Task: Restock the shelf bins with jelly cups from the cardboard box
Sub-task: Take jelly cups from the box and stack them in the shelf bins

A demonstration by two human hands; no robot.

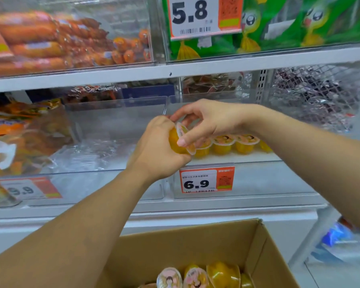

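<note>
Right now my left hand [154,148] grips a jelly cup [180,140] at the bin [258,179] front while right hand [204,123] pinches its lid rim, probably to orient it. Row of cups [235,144] sits just behind; more remain in the cardboard box [264,256].

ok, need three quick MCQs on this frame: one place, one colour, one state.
1. Where are the shelved jelly cups?
A. bin above the 6.9 tag
B. bin above the 5.8 tag
C. on the floor

2. What colour is the jelly in the box?
A. green
B. yellow
C. blue

3. What is the left hand doing?
A. hanging idle
B. pressing the shelf
C. gripping a cup

Key: 1 A, the row sits just above the 6.9 tag; 2 B, yellow cups show in the box; 3 C, its fingers curl round a yellow cup.
</note>
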